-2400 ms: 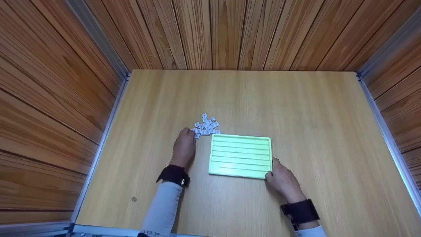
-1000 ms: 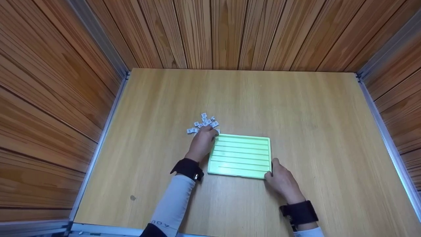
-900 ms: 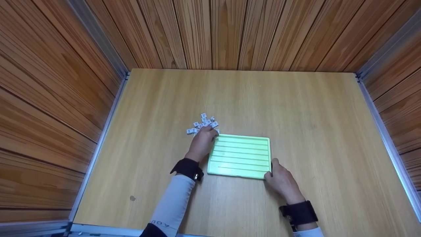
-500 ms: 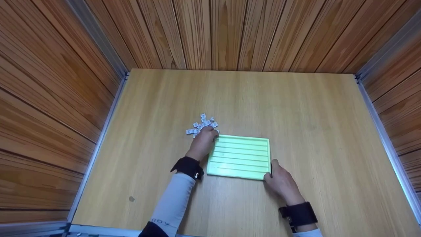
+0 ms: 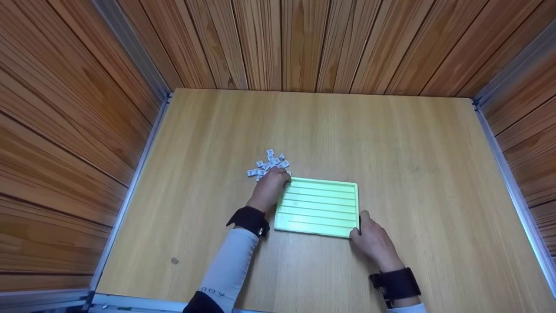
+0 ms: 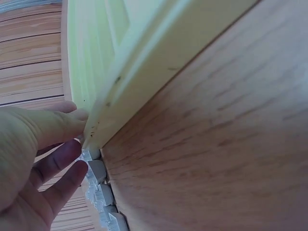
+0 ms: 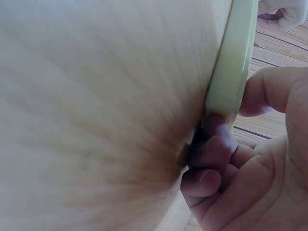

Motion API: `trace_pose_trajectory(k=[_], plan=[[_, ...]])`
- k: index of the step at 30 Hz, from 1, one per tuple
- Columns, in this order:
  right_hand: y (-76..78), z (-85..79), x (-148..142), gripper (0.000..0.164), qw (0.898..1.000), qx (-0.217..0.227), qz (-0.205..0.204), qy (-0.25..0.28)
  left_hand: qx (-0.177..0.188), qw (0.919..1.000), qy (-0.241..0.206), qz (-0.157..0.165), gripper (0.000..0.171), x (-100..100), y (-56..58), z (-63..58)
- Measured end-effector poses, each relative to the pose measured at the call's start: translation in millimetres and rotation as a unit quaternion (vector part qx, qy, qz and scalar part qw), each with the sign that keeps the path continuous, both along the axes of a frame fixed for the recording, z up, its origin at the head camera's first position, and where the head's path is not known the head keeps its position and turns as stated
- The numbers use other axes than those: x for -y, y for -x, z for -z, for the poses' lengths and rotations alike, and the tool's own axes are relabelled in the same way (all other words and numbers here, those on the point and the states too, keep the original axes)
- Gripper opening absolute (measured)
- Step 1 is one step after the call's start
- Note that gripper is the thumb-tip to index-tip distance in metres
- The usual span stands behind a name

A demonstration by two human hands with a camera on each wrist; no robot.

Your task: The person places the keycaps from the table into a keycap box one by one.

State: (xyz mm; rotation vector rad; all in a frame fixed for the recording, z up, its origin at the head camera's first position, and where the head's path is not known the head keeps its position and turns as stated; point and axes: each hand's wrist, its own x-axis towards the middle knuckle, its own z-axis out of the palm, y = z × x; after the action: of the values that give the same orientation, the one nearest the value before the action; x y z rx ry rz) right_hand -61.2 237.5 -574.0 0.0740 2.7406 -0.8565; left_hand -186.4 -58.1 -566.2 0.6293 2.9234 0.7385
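Observation:
A light green tray [image 5: 319, 206] with raised ridges and a low rim lies on the table. My right hand [image 5: 374, 241] grips its near right corner, thumb over the rim and fingers curled at the side in the right wrist view. My left hand [image 5: 270, 186] is at the far left corner. There, in the left wrist view, thumb and forefinger meet right at the tray's edge [image 6: 130, 96] while the other fingers reach past it; I cannot tell what lies between them. Small white tiles [image 5: 271, 162] with dark marks sit just beyond this hand, which partly covers them.
A light wood table [image 5: 417, 165] runs under everything, with metal rails [image 5: 143, 161] along its sides. Wood-panelled walls [image 5: 304, 48] close it in at the back, left and right. A small dark spot [image 5: 174, 261] marks the table at the near left.
My left hand has moved right from the left edge of the tile pile to the tray's far left corner and stayed there for the last second. My right hand keeps its grip.

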Motion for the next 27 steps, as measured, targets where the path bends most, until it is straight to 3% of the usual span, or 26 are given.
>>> trace_pose_trajectory(k=[9,27], plan=[[-0.2,0.1,1.4,0.019,1.000,0.005,0.008,0.005,-0.023,0.9997,0.004,-0.007,0.018,0.0,-2.2,1.8],[1.0,-0.5,1.8,0.020,1.000,0.014,0.006,-0.001,-0.008,1.0000,0.004,-0.001,0.019,5.2,-5.6,1.6]])
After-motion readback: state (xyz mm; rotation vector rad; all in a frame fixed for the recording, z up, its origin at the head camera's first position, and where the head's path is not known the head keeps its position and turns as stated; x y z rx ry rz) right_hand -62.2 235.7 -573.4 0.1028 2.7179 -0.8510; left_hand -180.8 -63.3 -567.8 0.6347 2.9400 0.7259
